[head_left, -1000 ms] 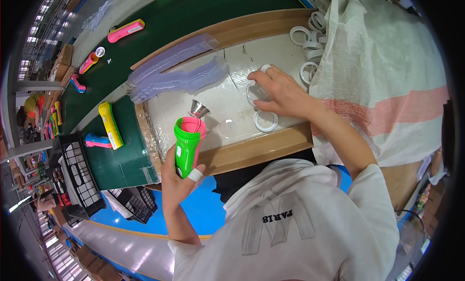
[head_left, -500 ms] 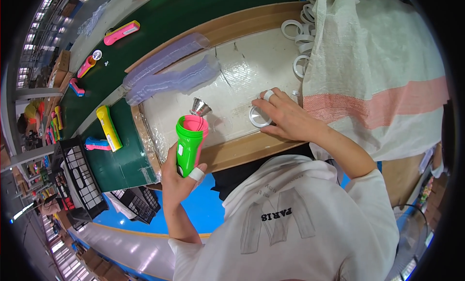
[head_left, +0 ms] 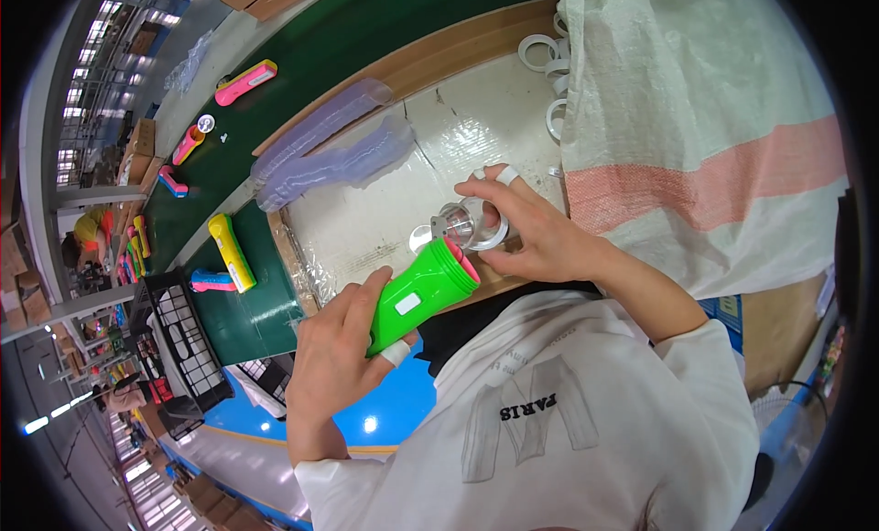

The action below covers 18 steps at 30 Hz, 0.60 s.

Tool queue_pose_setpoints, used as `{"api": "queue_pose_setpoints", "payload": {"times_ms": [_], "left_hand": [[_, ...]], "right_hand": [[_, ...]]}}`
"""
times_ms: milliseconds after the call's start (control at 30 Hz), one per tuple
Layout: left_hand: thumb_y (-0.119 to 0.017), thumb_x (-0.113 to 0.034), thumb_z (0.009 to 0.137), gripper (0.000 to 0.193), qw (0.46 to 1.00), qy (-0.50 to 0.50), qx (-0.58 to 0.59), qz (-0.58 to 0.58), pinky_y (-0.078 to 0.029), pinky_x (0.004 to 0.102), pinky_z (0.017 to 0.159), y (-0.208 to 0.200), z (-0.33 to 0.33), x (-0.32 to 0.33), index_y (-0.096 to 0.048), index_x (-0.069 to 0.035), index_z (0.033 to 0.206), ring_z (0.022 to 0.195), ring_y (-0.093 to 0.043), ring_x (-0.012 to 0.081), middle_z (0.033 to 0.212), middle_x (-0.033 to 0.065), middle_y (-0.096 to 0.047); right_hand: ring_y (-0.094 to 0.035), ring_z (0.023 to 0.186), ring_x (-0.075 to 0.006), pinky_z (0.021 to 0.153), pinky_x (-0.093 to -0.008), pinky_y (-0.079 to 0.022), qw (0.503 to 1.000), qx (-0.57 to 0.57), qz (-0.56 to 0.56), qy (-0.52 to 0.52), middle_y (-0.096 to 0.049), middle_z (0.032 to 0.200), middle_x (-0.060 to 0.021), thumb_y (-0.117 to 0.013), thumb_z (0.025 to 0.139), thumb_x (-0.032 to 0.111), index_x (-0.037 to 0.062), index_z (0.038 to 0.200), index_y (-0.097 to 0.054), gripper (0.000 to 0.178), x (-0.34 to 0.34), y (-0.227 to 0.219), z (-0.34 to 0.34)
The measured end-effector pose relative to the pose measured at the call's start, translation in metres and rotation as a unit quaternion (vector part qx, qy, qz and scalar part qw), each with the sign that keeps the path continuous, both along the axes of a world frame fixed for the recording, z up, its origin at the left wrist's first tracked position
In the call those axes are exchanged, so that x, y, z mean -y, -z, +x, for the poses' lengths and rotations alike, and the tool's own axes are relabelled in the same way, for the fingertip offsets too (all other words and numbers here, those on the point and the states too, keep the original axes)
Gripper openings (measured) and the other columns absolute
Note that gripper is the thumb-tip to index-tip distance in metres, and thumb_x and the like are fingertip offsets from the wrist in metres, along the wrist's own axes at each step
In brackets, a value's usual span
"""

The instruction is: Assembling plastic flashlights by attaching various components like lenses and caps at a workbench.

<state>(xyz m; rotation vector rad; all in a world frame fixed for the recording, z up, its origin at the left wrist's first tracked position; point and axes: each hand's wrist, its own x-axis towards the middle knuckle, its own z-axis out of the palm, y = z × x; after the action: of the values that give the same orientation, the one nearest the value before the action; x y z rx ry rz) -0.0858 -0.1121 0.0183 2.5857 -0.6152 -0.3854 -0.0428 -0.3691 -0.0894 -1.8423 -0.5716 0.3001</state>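
Note:
My left hand [head_left: 339, 352] is wrapped round a green flashlight body [head_left: 417, 302] with a pink inside, tilted so its open threaded end points up and right. At that mouth sits a shiny reflector [head_left: 452, 223], close to the fingers of my right hand [head_left: 545, 229]. Between right thumb and fingers I hold a white ring [head_left: 495, 231], on its edge beside the reflector; whether the two touch I cannot tell. A round clear disc [head_left: 419, 238] shows just behind the flashlight. White tape is on fingers of both hands.
Two stacks of clear lenses [head_left: 343, 165] lie in the cardboard tray [head_left: 439, 64]. White rings [head_left: 538, 52] are at its far right, beside a large woven sack [head_left: 696, 183]. More flashlights, including a yellow one [head_left: 231, 252], rest on the green surface. A black crate [head_left: 188, 348] stands at left.
My right hand has lifted the white ring off the tray and brought it left to the reflector. My left hand has tilted the green flashlight over to the right.

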Motion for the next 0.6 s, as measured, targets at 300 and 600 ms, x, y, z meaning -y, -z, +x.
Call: {"api": "queue_pose_setpoints", "payload": {"times_ms": [300,600], "left_hand": [[-0.077,-0.019,0.066,0.070,0.978,0.136,0.042,0.152,-0.050,0.0371,0.057,-0.027,0.010,0.042,-0.049,-0.001,0.127,0.074,-0.062,0.0267,0.087,0.0104,-0.057],[-0.079,-0.016,0.065,0.073,0.968,0.104,0.072,0.216,-0.048,0.0386,0.058,-0.030,0.013,0.054,-0.047,-0.003,0.129,0.072,-0.061,0.0292,0.085,0.0110,-0.057]], "right_hand": [[-0.047,0.120,-0.0361,0.099,-0.0396,-0.039,0.996,0.078,0.018,0.033,-0.051,0.124,-0.0208,-0.074,0.075,0.016,0.0067,0.133,-0.044,0.066,0.013,0.006,-0.009],[-0.056,0.106,-0.0350,0.089,-0.0394,-0.046,0.989,0.138,-0.044,-0.005,-0.057,0.114,-0.0172,-0.074,0.076,0.019,0.0057,0.123,-0.050,0.055,0.038,-0.010,-0.010]]}}
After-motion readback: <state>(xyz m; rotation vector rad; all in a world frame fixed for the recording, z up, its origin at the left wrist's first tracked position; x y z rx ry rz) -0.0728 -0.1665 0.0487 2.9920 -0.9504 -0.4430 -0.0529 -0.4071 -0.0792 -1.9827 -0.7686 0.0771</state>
